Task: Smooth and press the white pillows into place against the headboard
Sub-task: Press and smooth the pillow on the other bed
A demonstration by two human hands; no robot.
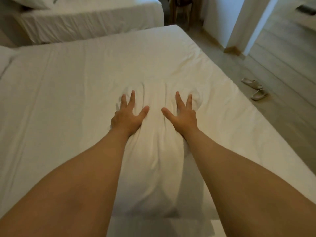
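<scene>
White sheet covers the bed [59,100], whose right edge drops to bare floor [273,69] with slippers [254,88]; wide free mattress lies left. A pillow [153,151] lies lengthwise between both arms. The left hand [127,115] and right hand [183,114], fingers spread flat, press its far end.

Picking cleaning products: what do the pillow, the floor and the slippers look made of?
Pillow: soft woven fabric, probably cotton, matte; it creases under both hands. Floor: grey wood-look planks, with visible seams; laminate or vinyl unclear. Slippers: smooth, moulded, likely foam or rubber.
</scene>
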